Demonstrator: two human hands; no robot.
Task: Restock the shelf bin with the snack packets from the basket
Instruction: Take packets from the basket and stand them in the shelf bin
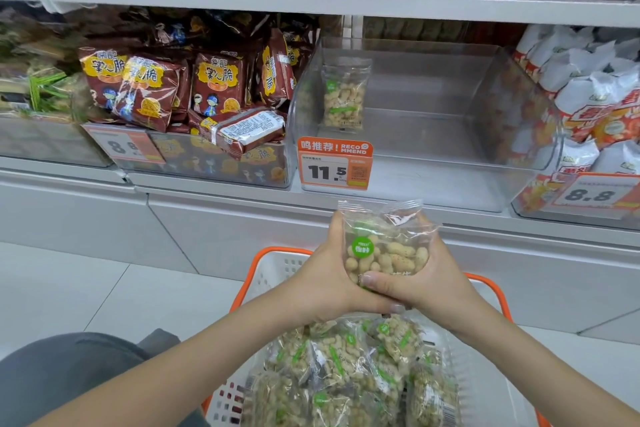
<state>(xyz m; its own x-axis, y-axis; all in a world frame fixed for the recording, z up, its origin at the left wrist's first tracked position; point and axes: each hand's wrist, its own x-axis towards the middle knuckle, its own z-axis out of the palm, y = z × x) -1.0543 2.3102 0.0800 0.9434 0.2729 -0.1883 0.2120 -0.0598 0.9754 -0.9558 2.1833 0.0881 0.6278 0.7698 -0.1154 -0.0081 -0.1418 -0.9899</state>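
Both hands hold one clear peanut packet (386, 248) with a green round label, upright, just below the shelf edge. My left hand (327, 279) grips its left side; my right hand (419, 282) wraps its right side and bottom, thumb across the front. Below them stands a white basket with an orange rim (266, 265), holding several more peanut packets (346, 367). The clear shelf bin (433, 135) straight ahead holds one peanut packet (344, 97) standing against its left wall; the rest of the bin is bare.
An orange price tag (334, 165) marked 11.5 hangs on the bin's front left. The bin of brown snack packs (194, 87) sits to the left, white and orange bags (595, 97) to the right. Another shelf runs above. My grey-clad knee (65, 378) is at lower left.
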